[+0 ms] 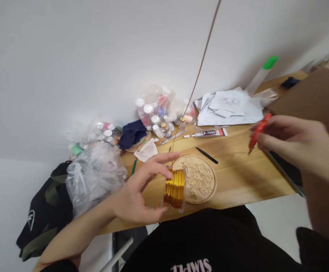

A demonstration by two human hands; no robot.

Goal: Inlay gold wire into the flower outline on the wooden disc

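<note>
Left hand: your left hand has its grip closed on the spool, thumb under the near flange, fingers over the far one, forefinger stretched past it.
Spool position: held on edge over the near side of the worktop, just in front of the wooden disc; contact with the disc cannot be told.
Right hand: your right hand is raised at the right, grip narrow around a red-handled tool, tip pointing down; the tip is too blurred to identify.
Wire strand: one thin strand rises from the spool and leaves the top of view.
Risk, recoil: the strand looks springy; loosen your fingers and it could likely whip back or kink.
Risk, unwinding: only finger pressure appears to hold the turns; they could slacken and tangle.
Risk, sweep: the strand passes over the glue tube and small bottles; a sideways swing could topple them.
Spool material: bright gold metal, smooth tight turns, clear plastic flanges.
Disc material: pale round wood, flat, with a gold floral outline.
Worktop surface: light wood, smooth, visible grain.
</note>
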